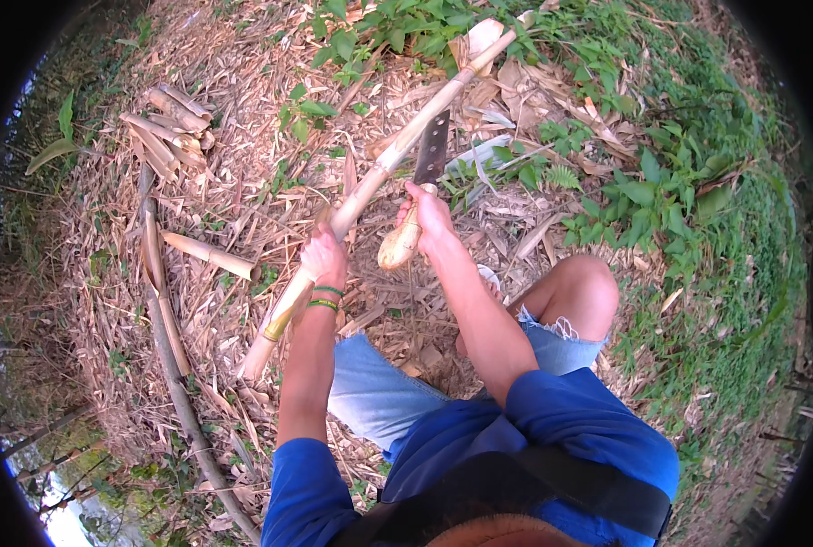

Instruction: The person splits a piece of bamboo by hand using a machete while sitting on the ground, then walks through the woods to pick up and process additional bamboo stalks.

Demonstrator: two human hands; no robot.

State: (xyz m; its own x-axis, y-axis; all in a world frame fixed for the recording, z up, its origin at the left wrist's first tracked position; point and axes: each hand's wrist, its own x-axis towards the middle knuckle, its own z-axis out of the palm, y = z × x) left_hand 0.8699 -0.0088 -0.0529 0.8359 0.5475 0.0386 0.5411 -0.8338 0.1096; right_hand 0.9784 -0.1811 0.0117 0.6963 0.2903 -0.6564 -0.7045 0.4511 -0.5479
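Observation:
A long pale bamboo pole [393, 157] slants across the middle, from the lower left up to the far right. My left hand [324, 256] is closed round its lower part, with green bands at the wrist. In my right hand [432, 219] is the thick wooden handle of a knife [400, 239]. Its dark blade [432, 150] points away from me, just right of the pole; whether it touches the pole I cannot tell. My right fingers wrap round the handle near the blade.
Several cut bamboo pieces [171, 128] are piled at the far left. A single short bamboo piece [210, 254] lies nearer, beside a long grey-brown pole [177, 383]. Dry husks and leaves litter the ground. Green plants [657, 196] grow at the right. My bent knee [575, 296] is to the right.

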